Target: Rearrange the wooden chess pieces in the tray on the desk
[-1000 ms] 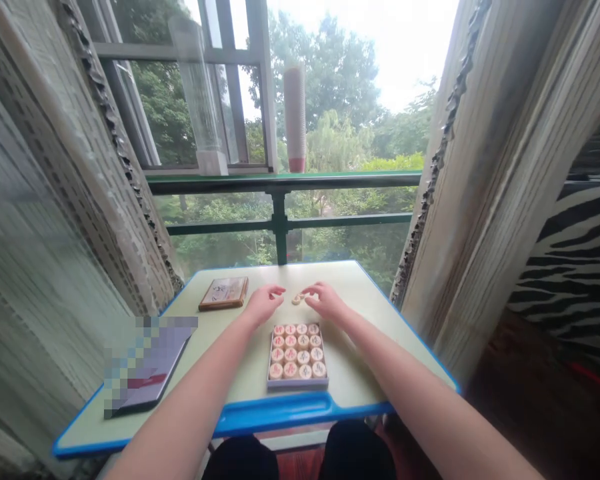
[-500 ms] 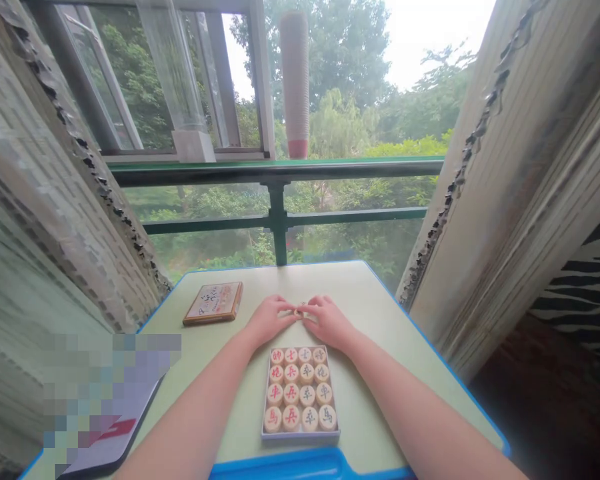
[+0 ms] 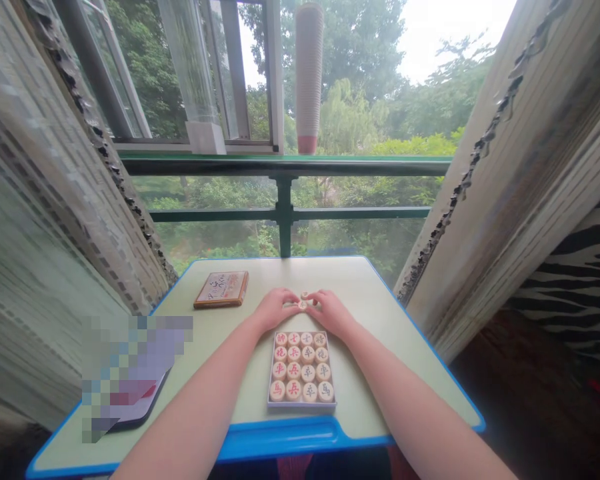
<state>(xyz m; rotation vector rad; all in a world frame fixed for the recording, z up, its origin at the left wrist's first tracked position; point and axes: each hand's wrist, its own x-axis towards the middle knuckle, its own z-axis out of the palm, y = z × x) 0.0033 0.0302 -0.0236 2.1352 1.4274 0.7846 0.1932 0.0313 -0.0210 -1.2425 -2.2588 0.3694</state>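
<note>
Beyond the open box, my left hand [image 3: 276,309] and my right hand [image 3: 333,312] meet fingertip to fingertip. Between them are round wooden Chinese chess pieces [image 3: 303,306], at least two showing, one behind the other. Thumbs and fingers of both hands pinch them from the left and right sides; whether more lie beneath is hidden. Nearer to me, between my forearms, sits the shallow box [image 3: 301,405]. It is filled with rows of pieces marked in red on the left and dark green or black on the right.
A box lid [image 3: 222,289] with printed writing lies at the back left. A dark-edged flat object [image 3: 140,407], partly pixelated, rests at the left edge. The blue-rimmed table [image 3: 415,373] stands against a green railing [image 3: 360,167], with curtains [image 3: 460,193] on either side.
The view has shifted slightly, showing more of the table's front edge. My fingers have parted a little, so the pieces between them show more clearly.
</note>
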